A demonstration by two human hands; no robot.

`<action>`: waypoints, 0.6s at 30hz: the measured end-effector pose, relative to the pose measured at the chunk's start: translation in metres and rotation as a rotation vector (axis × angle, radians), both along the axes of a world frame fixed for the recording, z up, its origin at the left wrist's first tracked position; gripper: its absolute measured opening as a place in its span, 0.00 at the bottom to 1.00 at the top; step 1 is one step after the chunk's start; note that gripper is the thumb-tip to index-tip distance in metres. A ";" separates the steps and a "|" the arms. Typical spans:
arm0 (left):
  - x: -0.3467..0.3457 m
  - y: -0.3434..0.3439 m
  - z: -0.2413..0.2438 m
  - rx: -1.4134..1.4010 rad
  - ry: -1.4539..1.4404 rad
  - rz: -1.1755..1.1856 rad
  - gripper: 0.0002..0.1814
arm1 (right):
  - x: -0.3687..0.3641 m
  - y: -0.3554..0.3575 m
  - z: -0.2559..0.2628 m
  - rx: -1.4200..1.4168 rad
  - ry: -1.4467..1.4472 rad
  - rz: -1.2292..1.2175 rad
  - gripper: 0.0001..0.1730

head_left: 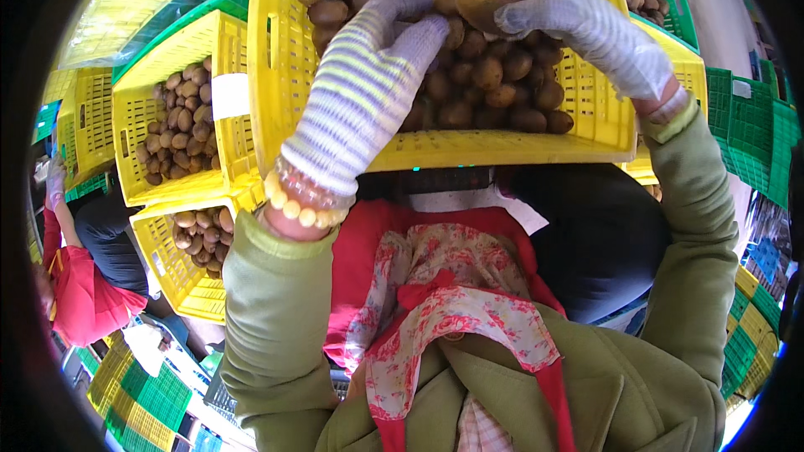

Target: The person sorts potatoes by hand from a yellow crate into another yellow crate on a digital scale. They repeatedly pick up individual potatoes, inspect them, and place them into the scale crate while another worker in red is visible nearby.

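Observation:
My right hand (pixel 578 19), in a pale knit glove, has its thumb and fingers around a large brown kiwifruit (pixel 482 5). The fruit is above other kiwifruit (pixel 487 73) heaped in a yellow slatted plastic crate (pixel 427 152). My left hand (pixel 370 75) wears a striped knit glove. Its fingers reach in over the heap from the left, thumb and forefinger close together, beside a smaller kiwifruit (pixel 445 2). Whether those fingertips grip that fruit is hard to make out.
Left of the crate stand another yellow crate of kiwifruit (pixel 182 119) and a lower one (pixel 182 289). A green crate (pixel 672 6) with fruit is at upper right, above stacked green crates (pixel 741 125). A person in red (pixel 94 295) sits at far left.

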State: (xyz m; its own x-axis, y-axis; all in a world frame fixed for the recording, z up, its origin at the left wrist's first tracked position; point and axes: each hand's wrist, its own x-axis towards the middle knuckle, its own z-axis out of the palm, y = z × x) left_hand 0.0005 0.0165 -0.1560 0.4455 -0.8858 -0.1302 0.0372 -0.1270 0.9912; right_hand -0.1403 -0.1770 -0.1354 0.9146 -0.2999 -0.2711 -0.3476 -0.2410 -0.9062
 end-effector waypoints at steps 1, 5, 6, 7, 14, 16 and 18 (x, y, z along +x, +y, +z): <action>-0.001 0.001 -0.001 -0.006 -0.061 -0.010 0.19 | 0.002 0.008 0.015 0.094 0.036 -0.018 0.35; 0.011 -0.001 -0.013 -0.056 -0.304 -0.401 0.23 | -0.004 0.022 0.024 0.021 0.018 -0.014 0.41; 0.006 -0.003 -0.014 0.060 0.005 -0.362 0.24 | -0.002 0.027 0.025 0.005 0.050 -0.019 0.41; 0.002 -0.004 -0.012 0.080 0.056 -0.331 0.24 | 0.000 0.033 0.026 -0.012 0.082 -0.026 0.41; -0.018 -0.003 -0.019 0.008 0.353 -0.294 0.23 | -0.024 0.035 -0.009 -0.295 -0.105 0.058 0.36; -0.024 -0.001 -0.016 -0.018 0.387 -0.247 0.24 | -0.027 0.037 0.000 -0.345 0.016 0.090 0.35; -0.024 -0.004 -0.015 -0.002 0.471 -0.306 0.26 | -0.034 0.036 0.001 -0.249 -0.018 0.011 0.32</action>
State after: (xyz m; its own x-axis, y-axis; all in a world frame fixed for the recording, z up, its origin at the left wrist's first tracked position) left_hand -0.0239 0.0122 -0.1712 0.0626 -0.9658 -0.2515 0.4377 -0.1999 0.8766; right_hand -0.1741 -0.1406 -0.1347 0.9222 -0.3456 -0.1734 -0.3280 -0.4616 -0.8242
